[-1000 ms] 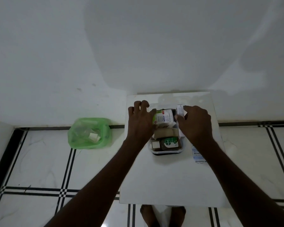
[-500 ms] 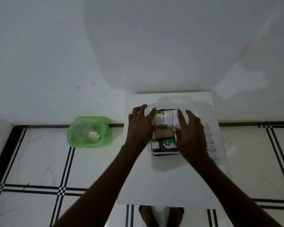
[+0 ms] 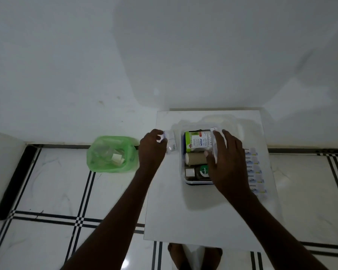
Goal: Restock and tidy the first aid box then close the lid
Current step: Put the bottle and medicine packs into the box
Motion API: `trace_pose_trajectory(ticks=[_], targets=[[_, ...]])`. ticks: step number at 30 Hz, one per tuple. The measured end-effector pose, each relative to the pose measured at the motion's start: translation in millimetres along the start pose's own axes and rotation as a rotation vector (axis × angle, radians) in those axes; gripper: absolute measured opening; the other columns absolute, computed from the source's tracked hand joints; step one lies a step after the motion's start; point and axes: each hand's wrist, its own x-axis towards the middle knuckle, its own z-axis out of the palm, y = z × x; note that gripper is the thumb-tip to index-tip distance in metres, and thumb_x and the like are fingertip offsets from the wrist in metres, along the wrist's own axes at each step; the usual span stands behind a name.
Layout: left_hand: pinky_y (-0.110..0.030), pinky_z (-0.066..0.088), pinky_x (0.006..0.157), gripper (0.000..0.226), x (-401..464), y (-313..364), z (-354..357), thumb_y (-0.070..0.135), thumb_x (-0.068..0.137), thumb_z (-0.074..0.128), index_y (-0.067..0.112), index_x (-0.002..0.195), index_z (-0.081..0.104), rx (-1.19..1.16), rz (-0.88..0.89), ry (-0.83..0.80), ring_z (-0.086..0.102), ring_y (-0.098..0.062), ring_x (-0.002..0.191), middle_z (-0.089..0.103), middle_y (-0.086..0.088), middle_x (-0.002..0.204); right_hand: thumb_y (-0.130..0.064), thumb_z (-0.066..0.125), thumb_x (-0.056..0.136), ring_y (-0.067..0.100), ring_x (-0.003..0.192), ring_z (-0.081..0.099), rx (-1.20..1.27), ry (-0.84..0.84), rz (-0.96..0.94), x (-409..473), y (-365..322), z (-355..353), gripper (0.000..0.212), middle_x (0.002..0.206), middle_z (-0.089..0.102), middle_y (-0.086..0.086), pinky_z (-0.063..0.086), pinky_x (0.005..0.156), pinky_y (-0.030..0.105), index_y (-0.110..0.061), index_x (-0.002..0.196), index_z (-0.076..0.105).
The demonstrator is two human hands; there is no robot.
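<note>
Down on the small white square table (image 3: 183,215), my right hand (image 3: 227,162) lay palm-down over the right side of the clear plastic first aid box (image 3: 199,156), fingers spread and flat, pressing a thin white blister strip (image 3: 215,145) against the box's contents rather than pinching it. My left hand (image 3: 151,149) reached out to the left of the box, forearm stretched forward, its fingertips closed on a small clear sachet with blue print (image 3: 169,142) that lay on the table just beside the box. Inside the box, the green-and-white carton (image 3: 196,141) sat at the far end; its writing was too small to read. The brown paper roll (image 3: 195,158) lay across the middle, and nearest me the dark bottle with a green label (image 3: 202,172) read "Dettol". Right of the box, a row of white sachets with blue print (image 3: 254,170) ran along the table. Left of the table stood the green translucent bin (image 3: 112,153).
</note>
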Motion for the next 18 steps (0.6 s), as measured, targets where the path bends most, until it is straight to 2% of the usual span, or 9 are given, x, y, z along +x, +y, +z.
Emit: trace_pose_trajectory(ticks=[3,6,10,12,14,16,18], targets=[[-0.038,0.05,0.09,0.058,1,-16,13,0.038,0.084,0.073,0.01,0.131,0.056,0.208,-0.089,-0.187,0.064,-0.032,0.11,0.067,-0.016,0.12,-0.032,0.057,0.09,0.038,0.138,0.04,-0.04,-0.048,-0.057,1,-21,7,0.062,0.15,0.042,0.021,0.04,0.109,0.053,-0.006,0.144,0.042],[-0.04,0.053,0.081,0.067,-1,-14,29,0.045,0.08,0.074,0.01,0.131,0.049,0.282,-0.07,-0.166,0.064,-0.034,0.107,0.061,-0.015,0.12,-0.035,0.06,0.089,0.041,0.139,0.04,-0.102,-0.081,-0.068,-2,-31,20,0.066,0.149,0.044,0.023,0.038,0.112,0.054,-0.004,0.144,0.042],[-0.038,0.053,0.076,0.055,3,-10,45,0.032,0.08,0.075,0.007,0.122,0.049,0.267,-0.112,-0.072,0.067,-0.034,0.102,0.065,-0.014,0.114,-0.043,0.05,0.089,0.04,0.141,0.039,-0.138,-0.101,-0.069,-7,-34,29,0.067,0.15,0.045,0.022,0.034,0.115,0.053,-0.004,0.143,0.045],[-0.037,0.052,0.078,0.054,5,-13,48,0.028,0.079,0.078,0.004,0.119,0.051,0.114,-0.211,-0.06,0.068,-0.033,0.102,0.069,-0.016,0.111,-0.043,0.049,0.089,0.041,0.14,0.041,-0.144,-0.094,-0.08,-8,-33,29,0.066,0.149,0.046,0.022,0.035,0.115,0.054,-0.003,0.142,0.047],[-0.034,0.052,0.076,0.043,5,-11,40,0.027,0.077,0.08,0.004,0.11,0.062,-0.088,-0.289,-0.043,0.07,-0.032,0.095,0.075,-0.014,0.102,-0.041,0.051,0.09,0.042,0.139,0.041,-0.145,-0.073,-0.099,-9,-28,25,0.065,0.149,0.046,0.023,0.036,0.114,0.054,-0.003,0.142,0.047],[-0.028,0.045,0.066,0.025,-1,-3,22,0.025,0.079,0.079,0.007,0.094,0.07,-0.21,-0.289,0.015,0.071,-0.028,0.084,0.077,-0.012,0.09,-0.036,0.052,0.09,0.042,0.139,0.04,-0.133,-0.048,-0.092,-11,-22,20,0.062,0.148,0.046,0.024,0.036,0.113,0.055,-0.002,0.142,0.046],[-0.025,0.04,0.064,0.02,-14,14,-1,0.027,0.085,0.074,0.008,0.09,0.073,-0.242,-0.239,0.101,0.068,-0.023,0.075,0.077,-0.011,0.084,-0.029,0.053,0.09,0.042,0.137,0.042,-0.102,0.018,-0.06,-13,-10,12,0.057,0.146,0.048,0.025,0.038,0.111,0.055,-0.001,0.14,0.049]])
